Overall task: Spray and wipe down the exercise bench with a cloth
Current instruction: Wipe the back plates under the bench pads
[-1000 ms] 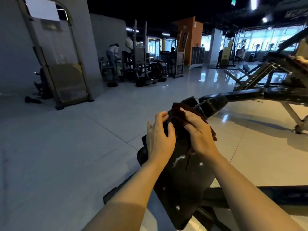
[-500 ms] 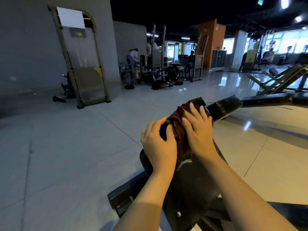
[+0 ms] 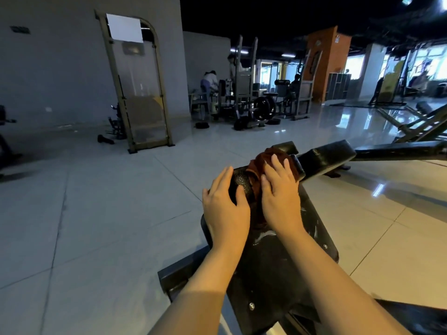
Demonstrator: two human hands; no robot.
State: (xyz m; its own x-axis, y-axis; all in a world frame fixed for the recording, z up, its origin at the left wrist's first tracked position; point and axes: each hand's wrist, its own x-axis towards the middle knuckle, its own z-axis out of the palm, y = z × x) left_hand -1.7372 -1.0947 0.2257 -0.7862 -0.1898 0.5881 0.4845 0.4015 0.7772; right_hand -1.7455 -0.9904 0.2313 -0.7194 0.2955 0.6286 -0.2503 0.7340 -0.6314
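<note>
Two bare hands lie side by side on the raised end of a black exercise bench (image 3: 278, 267). The right hand (image 3: 280, 197) presses flat, fingers straight and slightly spread, on a rust-brown cloth (image 3: 260, 159) that is bunched up in soft folds; the cloth shows past the fingertips and along the thumb side of that hand, and a darker fold of it runs down between the two hands. The left hand (image 3: 226, 209) rests just beside the right one, its fingers laid over the rounded end of a textured black pad (image 3: 242, 183) and its thumb pressed on the pad's near face, so it loosely clasps the pad and holds no cloth. The bench surface nearer than the hands is dark, worn vinyl, scuffed with pale scratches and torn spots close to the right wrist, with small metal bolts showing lower down. Beyond the right hand's fingertips a black padded roller (image 3: 326, 155) sticks out toward the right. Under and around the bench is a pale, glossy tiled floor (image 3: 96, 213).
</note>
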